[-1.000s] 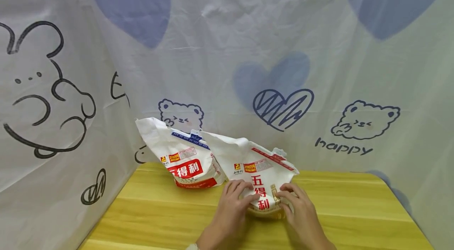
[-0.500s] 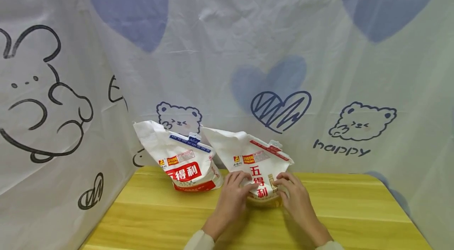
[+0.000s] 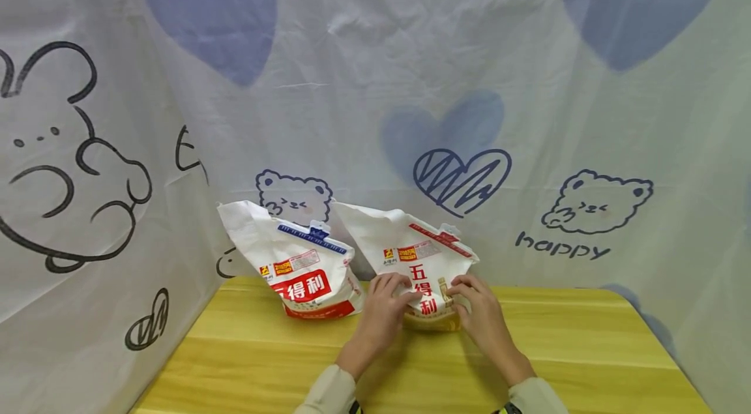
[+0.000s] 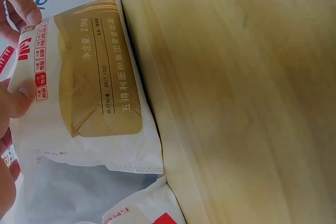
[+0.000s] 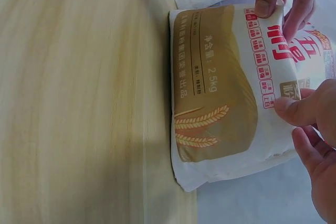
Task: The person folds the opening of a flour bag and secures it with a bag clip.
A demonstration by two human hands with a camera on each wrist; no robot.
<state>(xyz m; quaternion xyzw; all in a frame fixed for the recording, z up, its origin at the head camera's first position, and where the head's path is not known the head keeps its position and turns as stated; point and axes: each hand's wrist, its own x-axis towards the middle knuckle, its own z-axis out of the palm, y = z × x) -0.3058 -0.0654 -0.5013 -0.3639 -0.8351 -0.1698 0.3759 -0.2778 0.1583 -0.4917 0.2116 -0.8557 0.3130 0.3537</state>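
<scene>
In the head view both hands are at a white flour bag (image 3: 384,231) with red lettering and a gold lower panel. It stands on the table, its folded top held by a red sealing clip (image 3: 442,239). My left hand (image 3: 380,310) grips its left side, thumb across the front. On the right side my right hand (image 3: 481,310) pinches the bag cloth between thumb and fingers, as the right wrist view shows of the thumb (image 5: 296,111). The gold panel (image 4: 100,72) faces the left wrist camera. Fingers behind the bag are partly hidden.
A second flour bag (image 3: 246,225) with a blue sealing clip (image 3: 311,238) stands close by on the left. The yellow wood-grain table (image 3: 587,336) ends at a white printed curtain (image 3: 352,107) behind and at the sides.
Both hands have moved away from me toward the curtain, and the flour bag with the red clip has shifted back with them, nearly level with the other bag.
</scene>
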